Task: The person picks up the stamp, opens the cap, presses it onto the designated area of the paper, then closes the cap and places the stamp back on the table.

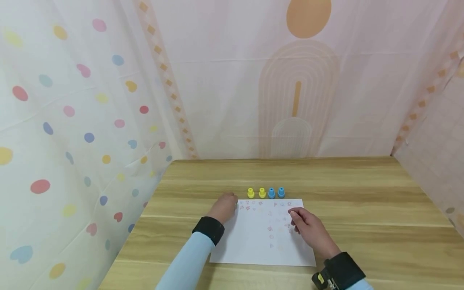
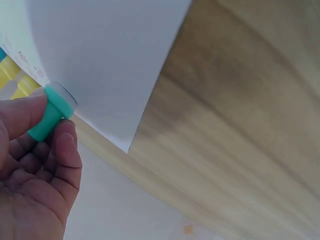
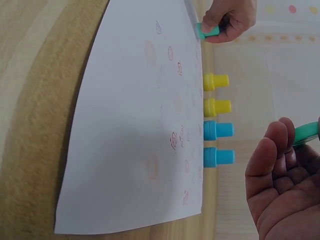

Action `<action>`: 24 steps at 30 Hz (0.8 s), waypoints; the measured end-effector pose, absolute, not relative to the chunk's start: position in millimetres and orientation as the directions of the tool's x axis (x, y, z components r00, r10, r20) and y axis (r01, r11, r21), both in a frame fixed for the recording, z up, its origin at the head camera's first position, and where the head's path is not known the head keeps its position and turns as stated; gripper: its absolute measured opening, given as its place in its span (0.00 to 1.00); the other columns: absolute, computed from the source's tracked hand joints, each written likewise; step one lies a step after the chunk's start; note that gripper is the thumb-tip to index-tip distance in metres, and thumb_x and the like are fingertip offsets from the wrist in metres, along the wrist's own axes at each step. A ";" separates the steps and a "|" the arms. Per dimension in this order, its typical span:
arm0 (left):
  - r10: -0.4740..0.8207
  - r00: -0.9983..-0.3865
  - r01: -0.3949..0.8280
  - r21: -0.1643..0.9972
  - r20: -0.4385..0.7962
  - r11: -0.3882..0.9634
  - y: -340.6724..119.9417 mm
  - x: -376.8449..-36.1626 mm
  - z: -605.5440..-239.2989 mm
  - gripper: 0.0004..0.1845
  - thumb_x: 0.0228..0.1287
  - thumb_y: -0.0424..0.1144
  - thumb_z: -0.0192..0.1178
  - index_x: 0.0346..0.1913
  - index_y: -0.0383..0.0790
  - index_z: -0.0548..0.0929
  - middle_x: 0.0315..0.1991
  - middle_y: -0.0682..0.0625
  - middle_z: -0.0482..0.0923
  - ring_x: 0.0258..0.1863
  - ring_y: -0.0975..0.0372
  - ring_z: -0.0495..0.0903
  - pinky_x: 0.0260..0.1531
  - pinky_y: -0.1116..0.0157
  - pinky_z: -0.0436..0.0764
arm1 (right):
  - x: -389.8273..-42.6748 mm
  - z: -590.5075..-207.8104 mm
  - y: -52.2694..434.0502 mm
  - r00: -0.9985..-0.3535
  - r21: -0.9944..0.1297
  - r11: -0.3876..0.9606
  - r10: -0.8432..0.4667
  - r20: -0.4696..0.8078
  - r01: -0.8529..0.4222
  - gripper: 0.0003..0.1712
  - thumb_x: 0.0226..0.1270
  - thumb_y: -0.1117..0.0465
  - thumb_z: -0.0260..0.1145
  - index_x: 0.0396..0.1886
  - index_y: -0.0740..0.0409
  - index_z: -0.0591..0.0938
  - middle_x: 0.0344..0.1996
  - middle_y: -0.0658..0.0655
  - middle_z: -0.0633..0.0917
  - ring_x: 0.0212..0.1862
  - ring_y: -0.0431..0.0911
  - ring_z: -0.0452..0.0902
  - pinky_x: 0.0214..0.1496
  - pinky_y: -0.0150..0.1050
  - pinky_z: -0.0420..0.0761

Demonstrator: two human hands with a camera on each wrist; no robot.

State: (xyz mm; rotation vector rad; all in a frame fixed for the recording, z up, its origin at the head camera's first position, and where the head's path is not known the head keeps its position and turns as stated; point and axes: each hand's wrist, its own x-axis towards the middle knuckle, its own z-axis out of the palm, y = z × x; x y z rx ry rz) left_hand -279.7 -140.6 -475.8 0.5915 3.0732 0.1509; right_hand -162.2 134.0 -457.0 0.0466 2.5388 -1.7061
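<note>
Head view: both hands on stamps over the sheet

Left hand [image 1: 225,207] sits at the far-left corner of the paper sheet [image 1: 253,245], fingers curled round a teal stamp [image 2: 50,112]. Left wrist view shows thumb and forefinger pinching the barrel, its round face touching the sheet edge, long axis pointing from the hand toward the paper. Right hand [image 1: 308,227] hovers over the sheet's right edge, fingers curled; right wrist view shows a green piece [image 3: 306,133] between its fingertips, only partly in view, so what it is cannot be told. Four more stamps stand upright in a row just beyond the sheet's far edge: two yellow stamps [image 1: 256,193], two blue stamps [image 1: 276,192]. Left hand is nearer the yellow pair. Faint reddish prints dot the sheet. Sheet lies flat on the wooden desk [image 1: 362,193].
</note>
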 end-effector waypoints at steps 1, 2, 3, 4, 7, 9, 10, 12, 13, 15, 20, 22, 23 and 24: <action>0.371 -0.929 0.370 0.094 0.011 0.924 -140.6 -279.8 -476.0 0.06 0.66 0.29 0.63 0.44 0.37 0.86 0.37 0.46 0.80 0.34 0.60 0.78 0.44 0.63 0.82 | -162.2 -457.0 134.0 -0.996 -0.923 0.377 -0.020 -0.086 0.072 0.19 0.81 0.56 0.51 0.59 0.64 0.77 0.37 0.59 0.79 0.36 0.48 0.74 0.39 0.39 0.75; 0.370 -0.929 0.370 0.090 0.012 0.925 -140.5 -280.2 -476.4 0.06 0.66 0.29 0.63 0.44 0.37 0.86 0.37 0.47 0.80 0.34 0.60 0.78 0.44 0.63 0.82 | -162.2 -457.1 134.0 -0.996 -0.924 0.377 -0.020 -0.085 0.071 0.19 0.81 0.56 0.51 0.59 0.64 0.77 0.37 0.59 0.79 0.36 0.48 0.74 0.39 0.39 0.75; 0.369 -0.929 0.369 0.086 0.012 0.925 -140.4 -280.3 -476.4 0.06 0.66 0.29 0.63 0.44 0.37 0.86 0.37 0.47 0.80 0.34 0.60 0.78 0.44 0.63 0.82 | -162.1 -457.2 134.0 -0.996 -0.924 0.377 -0.019 -0.085 0.072 0.19 0.81 0.56 0.51 0.59 0.64 0.77 0.37 0.59 0.79 0.36 0.48 0.74 0.39 0.39 0.75; 0.372 -0.928 0.372 0.077 0.011 0.925 -140.0 -280.2 -476.0 0.06 0.66 0.29 0.63 0.44 0.37 0.86 0.37 0.47 0.80 0.35 0.60 0.79 0.44 0.64 0.82 | -162.0 -457.2 134.0 -0.996 -0.924 0.374 -0.019 -0.086 0.073 0.19 0.81 0.57 0.51 0.59 0.64 0.77 0.37 0.59 0.79 0.36 0.48 0.74 0.38 0.39 0.75; 0.383 -0.924 0.382 0.056 0.008 0.922 -137.8 -278.7 -471.9 0.05 0.66 0.28 0.63 0.43 0.36 0.86 0.36 0.46 0.81 0.36 0.59 0.80 0.43 0.63 0.82 | -161.9 -457.5 134.1 -0.996 -0.925 0.373 -0.016 -0.086 0.073 0.19 0.81 0.57 0.51 0.59 0.64 0.77 0.37 0.59 0.79 0.36 0.48 0.74 0.38 0.39 0.75; 0.390 -0.921 0.390 0.032 0.006 0.920 -135.8 -277.2 -468.0 0.05 0.66 0.27 0.62 0.42 0.35 0.85 0.36 0.45 0.81 0.36 0.57 0.81 0.43 0.63 0.82 | -161.7 -457.6 134.2 -0.996 -0.924 0.374 -0.013 -0.087 0.076 0.19 0.81 0.57 0.51 0.59 0.64 0.76 0.37 0.59 0.79 0.36 0.48 0.73 0.38 0.39 0.75; 0.392 -0.920 0.392 0.019 0.006 0.920 -134.7 -276.3 -465.9 0.05 0.67 0.27 0.62 0.42 0.34 0.85 0.35 0.45 0.81 0.36 0.57 0.81 0.43 0.63 0.82 | -161.6 -457.5 134.4 -0.996 -0.924 0.375 -0.012 -0.087 0.076 0.19 0.81 0.56 0.51 0.59 0.64 0.76 0.37 0.59 0.79 0.36 0.48 0.73 0.38 0.39 0.75; 0.393 -0.920 0.393 -0.012 0.004 0.920 -133.1 -274.9 -462.8 0.05 0.67 0.27 0.61 0.42 0.33 0.84 0.35 0.44 0.81 0.36 0.57 0.82 0.42 0.63 0.82 | -161.5 -457.3 134.8 -0.996 -0.922 0.380 -0.009 -0.086 0.076 0.19 0.81 0.56 0.51 0.59 0.64 0.76 0.37 0.59 0.79 0.36 0.48 0.73 0.37 0.39 0.74; 0.391 -0.920 0.391 -0.027 0.002 0.920 -132.5 -274.6 -462.1 0.05 0.67 0.27 0.61 0.42 0.34 0.84 0.35 0.44 0.81 0.36 0.57 0.82 0.42 0.63 0.82 | -161.4 -457.3 135.0 -0.996 -0.921 0.382 -0.009 -0.086 0.076 0.19 0.81 0.56 0.51 0.59 0.64 0.76 0.37 0.59 0.79 0.36 0.48 0.73 0.37 0.39 0.74; 0.392 -0.920 0.391 -0.052 0.002 0.919 -131.8 -274.4 -461.6 0.05 0.67 0.27 0.61 0.42 0.34 0.84 0.35 0.44 0.81 0.36 0.57 0.82 0.42 0.64 0.82 | -161.3 -457.6 135.5 -0.996 -0.920 0.384 -0.008 -0.086 0.077 0.19 0.81 0.56 0.51 0.59 0.64 0.76 0.37 0.59 0.79 0.36 0.48 0.73 0.36 0.39 0.74; 0.374 -0.927 0.374 -0.023 -0.003 0.927 -133.7 -275.1 -459.5 0.07 0.68 0.28 0.60 0.45 0.33 0.84 0.38 0.44 0.82 0.38 0.56 0.82 0.44 0.63 0.82 | -160.8 -459.2 136.7 -0.996 -0.921 0.381 -0.008 -0.088 0.079 0.19 0.81 0.56 0.51 0.59 0.64 0.76 0.37 0.59 0.79 0.36 0.48 0.73 0.36 0.38 0.73; 0.352 -0.936 0.352 0.045 0.016 0.935 -135.5 -275.8 -454.8 0.08 0.68 0.28 0.60 0.47 0.33 0.84 0.39 0.43 0.82 0.39 0.56 0.81 0.45 0.62 0.81 | -160.5 -459.8 137.3 -0.996 -0.922 0.378 -0.009 -0.088 0.079 0.19 0.81 0.56 0.51 0.59 0.64 0.76 0.37 0.59 0.79 0.36 0.48 0.73 0.36 0.39 0.74; 0.340 -0.940 0.342 0.081 0.033 0.936 -136.0 -276.2 -451.4 0.08 0.67 0.28 0.61 0.47 0.33 0.84 0.39 0.43 0.81 0.39 0.56 0.81 0.45 0.61 0.81 | -160.4 -460.0 137.6 -0.996 -0.923 0.376 -0.009 -0.089 0.079 0.19 0.81 0.56 0.51 0.60 0.64 0.76 0.38 0.59 0.79 0.36 0.48 0.73 0.36 0.39 0.74; 0.332 -0.942 0.336 0.122 0.056 0.934 -136.2 -276.5 -447.7 0.09 0.67 0.28 0.61 0.48 0.33 0.84 0.39 0.43 0.81 0.39 0.55 0.80 0.44 0.61 0.81 | -160.4 -460.2 137.9 -0.996 -0.924 0.375 -0.008 -0.087 0.077 0.19 0.81 0.56 0.51 0.60 0.64 0.76 0.38 0.59 0.79 0.36 0.48 0.73 0.36 0.39 0.74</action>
